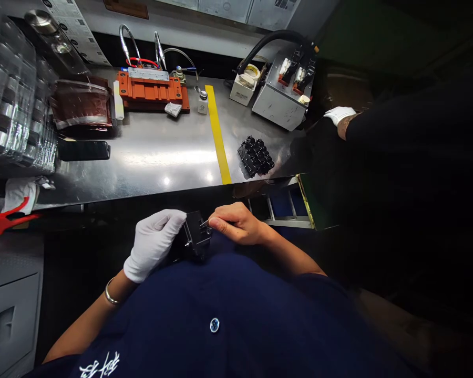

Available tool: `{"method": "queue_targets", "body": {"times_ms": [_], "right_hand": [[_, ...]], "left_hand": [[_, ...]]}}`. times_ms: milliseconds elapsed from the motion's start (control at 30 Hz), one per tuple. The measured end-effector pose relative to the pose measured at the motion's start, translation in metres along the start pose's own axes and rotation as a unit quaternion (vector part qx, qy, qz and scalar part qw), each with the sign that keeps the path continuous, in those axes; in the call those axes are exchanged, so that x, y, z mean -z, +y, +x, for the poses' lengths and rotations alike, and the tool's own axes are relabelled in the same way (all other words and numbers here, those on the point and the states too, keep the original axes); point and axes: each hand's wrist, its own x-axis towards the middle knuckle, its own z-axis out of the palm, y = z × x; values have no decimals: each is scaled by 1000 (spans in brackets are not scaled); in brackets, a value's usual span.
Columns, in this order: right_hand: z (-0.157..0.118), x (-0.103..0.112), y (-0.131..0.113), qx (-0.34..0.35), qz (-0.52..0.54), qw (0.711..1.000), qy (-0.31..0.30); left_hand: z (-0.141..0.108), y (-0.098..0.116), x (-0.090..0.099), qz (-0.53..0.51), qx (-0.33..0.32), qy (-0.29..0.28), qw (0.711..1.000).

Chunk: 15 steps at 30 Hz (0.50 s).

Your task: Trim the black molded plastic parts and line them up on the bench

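My left hand (pixel 153 241), in a white glove, grips the left edge of a black rectangular part (pixel 197 229) with raised details on its face. This part is held in front of my chest, below the table edge. My bare right hand (pixel 236 223) is at its right side, thumb and forefinger pinched. Between those fingertips a thin metal piece (pixel 204 223) points at the black part; its kind is too small to make out. On the table beyond lies a cluster of black moulded parts (pixel 256 156).
The steel table (pixel 161 173) carries an orange fixture (pixel 152 92), a small white bottle (pixel 202 102), a phone (pixel 84 150) and a grey box machine (pixel 279 94). Stacked clear trays (pixel 16 100) stand left. An open drawer (pixel 281 205) sits under the edge. A co-worker's gloved hand (pixel 340 114) is at right.
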Motion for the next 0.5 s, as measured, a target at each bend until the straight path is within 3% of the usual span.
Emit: {"method": "queue_targets", "body": {"times_ms": [267,433,500], "right_hand": [[-1,4,0,-43,21,998,-40],[0,12,10,-92,176,958,-206],[1,13,12,-88,195,947,-241]], "left_hand": [[-1,-1,0,6,-12,-7,1000],[-3,0,1,5,-26,-76,997],[-2,1,2,11,-45,-69,997]]}}
